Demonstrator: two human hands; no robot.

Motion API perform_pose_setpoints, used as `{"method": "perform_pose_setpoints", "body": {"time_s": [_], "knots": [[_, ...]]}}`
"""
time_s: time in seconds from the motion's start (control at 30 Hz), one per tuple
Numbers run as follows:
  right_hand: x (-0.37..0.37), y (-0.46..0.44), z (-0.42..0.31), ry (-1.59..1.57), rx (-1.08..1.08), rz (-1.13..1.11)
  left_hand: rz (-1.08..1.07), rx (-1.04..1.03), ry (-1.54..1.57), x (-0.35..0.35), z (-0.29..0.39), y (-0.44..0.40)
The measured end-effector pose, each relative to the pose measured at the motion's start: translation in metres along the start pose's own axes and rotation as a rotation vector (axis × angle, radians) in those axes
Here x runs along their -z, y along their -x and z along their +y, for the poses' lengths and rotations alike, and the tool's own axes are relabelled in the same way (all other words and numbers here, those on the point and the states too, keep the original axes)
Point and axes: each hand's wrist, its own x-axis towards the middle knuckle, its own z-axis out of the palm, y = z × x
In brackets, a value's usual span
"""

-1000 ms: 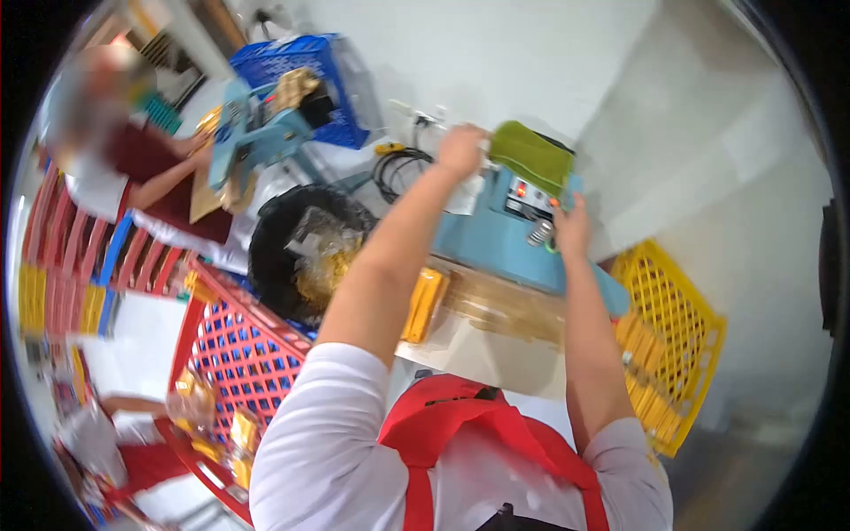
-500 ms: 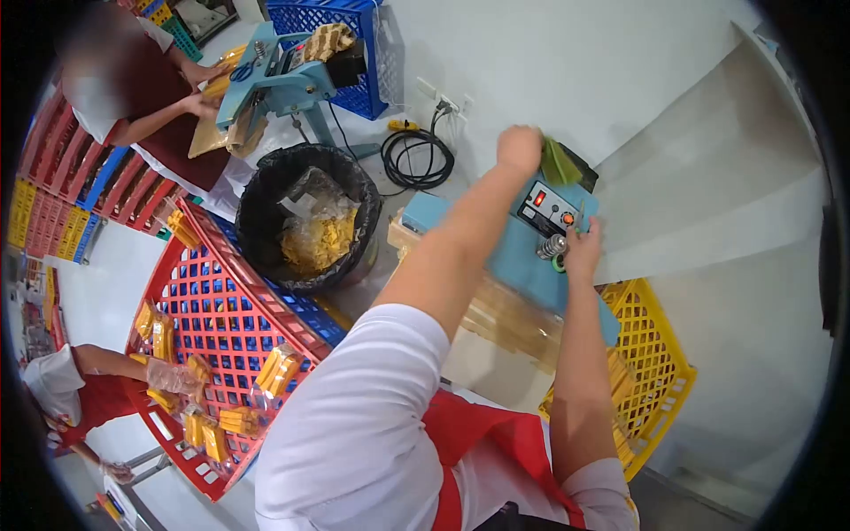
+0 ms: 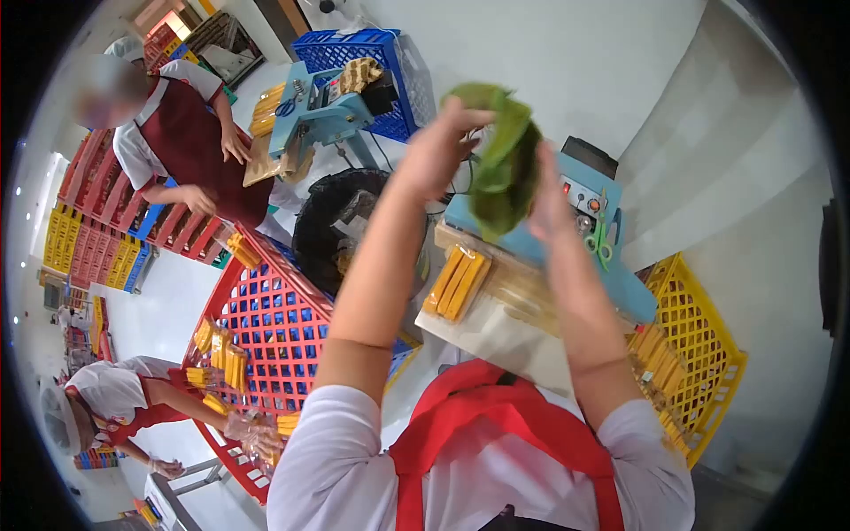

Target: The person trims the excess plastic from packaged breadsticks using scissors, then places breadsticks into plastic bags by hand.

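Note:
A green cloth hangs bunched between my two hands, above the blue sealing machine. My left hand grips its upper left part with bent fingers. Against its right side is my right hand, its fingers partly hidden by the cloth. Green scissors lie on the machine to the right of that hand, near the control panel. A clear pack of yellow sticks rests at the left of the worktop in front of the machine.
Left of my arms are a black-lined bin and a red crate with yellow packs. A yellow crate stands at right. One co-worker is beside another blue machine; a second co-worker reaches over the red crate.
The green cloth has been lifted off the machine and is now between both hands. My right hand has left the knob area. The view has shifted, showing more of the co-workers.

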Motion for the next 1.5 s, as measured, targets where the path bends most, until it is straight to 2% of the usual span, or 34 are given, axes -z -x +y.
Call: {"method": "perform_pose_setpoints", "body": {"time_s": [0.03,0.07,0.1,0.13,0.2,0.23,0.3,0.37,0.4,0.43,0.5,0.57,0.6,0.63,0.7,0.73,0.77,0.8,0.83,0.9,0.97,1.0,1.03,1.07,1.13,1.2,1.27,1.33,1.37,1.4,1.43,1.47,1.5], "knots": [[-0.033,0.009,0.006,-0.245,-0.06,-0.089,0.087,-0.24,-0.698,-0.018,-0.01,0.003],[-0.067,0.019,0.011,-0.484,-0.141,-0.164,0.235,-0.456,-0.677,-0.018,-0.04,0.007],[-0.092,0.029,0.0,-0.615,-0.084,-0.199,0.343,-0.283,-0.718,-0.031,-0.021,0.02],[-0.091,0.029,0.001,-0.622,-0.074,-0.201,0.31,-0.148,-0.519,-0.029,-0.033,0.027],[-0.076,0.021,0.013,-0.338,-0.119,-0.057,0.295,-0.087,-0.432,-0.036,-0.054,0.043],[-0.072,0.011,0.016,-0.334,0.008,-0.109,0.265,-0.062,-0.534,-0.051,-0.042,0.06],[-0.067,0.001,0.014,-0.342,-0.259,-0.017,0.226,-0.039,-0.638,-0.065,-0.028,0.079],[-0.072,0.011,0.018,-0.314,-0.274,-0.008,0.231,-0.019,-0.539,-0.056,-0.026,0.08],[-0.067,0.015,0.034,-0.533,-0.262,-0.127,0.293,0.179,-0.027,-0.054,-0.005,0.081],[-0.08,0.04,0.026,-0.458,-0.253,-0.062,0.404,0.278,0.235,-0.043,0.0,0.071],[-0.092,0.059,0.04,-0.277,-0.077,-0.124,0.396,0.211,0.382,-0.035,0.016,0.061],[-0.084,0.048,0.038,-0.353,-0.07,-0.104,0.304,0.213,0.29,-0.039,-0.002,0.056],[-0.061,0.022,0.044,-0.436,-0.12,-0.067,0.294,0.118,0.172,-0.058,-0.01,0.056],[-0.04,0.005,0.047,-0.517,-0.178,-0.024,0.235,0.068,-0.071,-0.062,-0.03,0.057],[-0.042,0.01,-0.031,-0.023,-0.203,0.211,0.081,-0.105,-0.365,-0.087,-0.03,0.065],[-0.026,-0.003,-0.04,0.044,-0.151,0.187,0.034,0.072,-0.425,-0.092,-0.023,0.074],[-0.002,-0.019,-0.051,0.561,0.003,0.234,-0.061,0.045,-0.479,-0.083,-0.025,0.071],[0.013,-0.034,-0.054,0.444,0.073,0.219,-0.09,0.031,-0.453,-0.075,-0.015,0.071],[0.025,-0.037,-0.071,0.533,0.171,0.123,-0.116,0.012,-0.431,-0.065,-0.006,0.071],[0.029,-0.031,-0.106,0.859,0.263,0.232,0.151,-0.074,-0.526,-0.043,-0.011,0.074],[0.053,-0.046,-0.119,0.999,0.378,0.189,0.223,-0.031,-0.633,-0.019,-0.046,0.087],[0.062,-0.05,-0.121,0.999,0.371,0.188,0.266,0.001,-0.839,-0.015,-0.065,0.1],[0.069,-0.055,-0.122,1.09,0.428,0.282,0.307,0.033,-1.047,-0.015,-0.079,0.112],[0.076,-0.062,-0.123,1.178,0.487,0.377,0.246,0.185,-1.118,-0.019,-0.09,0.126],[0.098,-0.079,-0.112,1.172,0.559,0.335,0.164,0.451,-1.248,-0.036,-0.103,0.153],[0.123,-0.097,-0.094,1.165,0.635,0.282,0.155,0.54,-1.277,-0.049,-0.116,0.171],[0.152,-0.114,-0.07,1.708,0.647,0.183,0.155,0.64,-1.303,-0.06,-0.123,0.181],[0.191,-0.133,-0.036,1.844,0.299,-0.157,0.175,0.638,-1.308,-0.064,-0.135,0.186],[0.194,-0.134,-0.032,1.78,-0.083,-0.48,0.171,0.625,-1.318,-0.065,-0.138,0.19],[0.204,-0.131,-0.018,1.818,-0.209,-0.488,0.194,0.63,-1.293,-0.067,-0.14,0.191],[0.214,-0.123,-0.01,1.483,-0.183,-0.467,0.204,0.645,-1.301,-0.069,-0.136,0.191],[0.206,-0.124,-0.009,1.524,-0.319,-0.335,0.243,0.622,-1.294,-0.069,-0.136,0.195],[0.232,-0.149,0.005,1.383,-0.384,-0.418,0.275,0.561,-1.275,-0.067,-0.14,0.202]]}}
